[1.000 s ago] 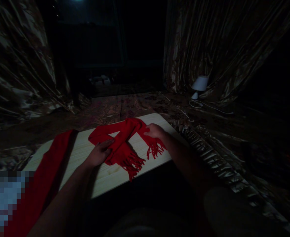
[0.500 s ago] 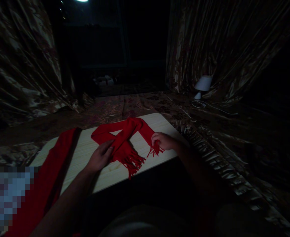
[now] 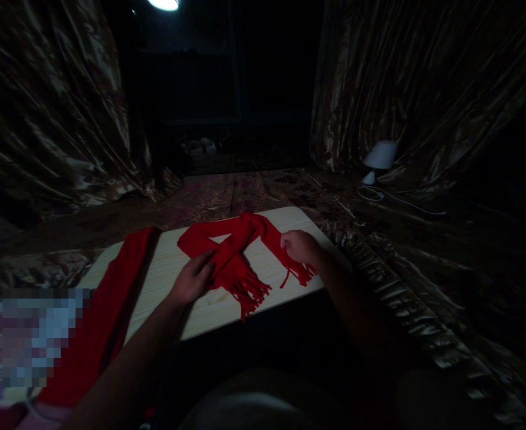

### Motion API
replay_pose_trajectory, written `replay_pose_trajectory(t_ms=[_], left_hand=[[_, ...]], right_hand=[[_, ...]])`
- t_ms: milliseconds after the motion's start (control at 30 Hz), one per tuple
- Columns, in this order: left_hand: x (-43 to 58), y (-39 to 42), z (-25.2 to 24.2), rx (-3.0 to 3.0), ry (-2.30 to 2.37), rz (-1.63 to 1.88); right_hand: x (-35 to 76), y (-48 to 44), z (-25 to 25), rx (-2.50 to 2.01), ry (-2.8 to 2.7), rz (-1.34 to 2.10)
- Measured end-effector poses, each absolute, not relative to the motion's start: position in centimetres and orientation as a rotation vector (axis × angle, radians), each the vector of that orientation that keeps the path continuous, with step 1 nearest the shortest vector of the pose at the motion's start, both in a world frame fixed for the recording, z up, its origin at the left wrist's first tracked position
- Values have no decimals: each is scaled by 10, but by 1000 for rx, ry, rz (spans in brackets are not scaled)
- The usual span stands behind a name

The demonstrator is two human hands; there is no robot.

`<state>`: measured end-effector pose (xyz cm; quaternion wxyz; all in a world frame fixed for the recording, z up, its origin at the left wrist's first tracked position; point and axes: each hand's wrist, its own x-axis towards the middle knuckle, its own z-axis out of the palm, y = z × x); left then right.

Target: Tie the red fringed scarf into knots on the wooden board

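A red scarf [image 3: 233,251] with fringed ends lies folded on a pale wood-grain tabletop [image 3: 254,266], one strip crossing over another. My left hand [image 3: 193,279] is at the crossing's left edge, its thumb and fingers closed on the cloth. On the right, my right hand [image 3: 301,246] pinches the edge of the other strip, just above its fringe. Its fingertips are partly hidden by the hand itself. A second long stretch of red cloth [image 3: 126,280] runs down the table's left side, partly behind my left forearm; whether it joins the scarf is not visible.
Beyond the table spreads a patterned cover [image 3: 254,185] with a ruffled edge. A small white lamp [image 3: 380,156] with a loose cord stands at the back right. Patterned curtains [image 3: 65,107] hang on both sides. The room is dark, and a blurred-out patch covers the lower left.
The whole view has shifted, so things sit farther right. My right hand has moved up the strip from the fringe, which now hangs freer. My left hand stays by the crossing.
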<state>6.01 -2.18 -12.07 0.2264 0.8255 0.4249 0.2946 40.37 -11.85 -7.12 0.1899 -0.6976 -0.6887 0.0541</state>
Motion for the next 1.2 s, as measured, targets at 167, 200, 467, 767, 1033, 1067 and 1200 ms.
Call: replay_pose_trajectory(t_ms=[167, 200, 467, 767, 1033, 1067, 1200], left_hand=[[58, -21, -122, 2181, 1163, 875], [58, -21, -122, 2177, 1153, 875], [58, -18, -126, 2204, 1207, 883], [70, -2, -111, 2236, 1203, 815], [94, 38, -79, 1984, 1049, 209], [95, 42, -80, 1928, 1030, 235], [90, 49, -89, 1686, 882, 412]], right_hand=[[380, -79, -68, -1822, -2100, 107], [375, -70, -71, -1817, -2149, 131], [360, -34, -74, -2100, -1815, 4], [361, -28, -31, -1542, -1510, -101], [337, 25, 6, -1217, -1558, -93], [334, 29, 8, -1210, -1579, -105], [323, 32, -2, -1350, -1867, -51]])
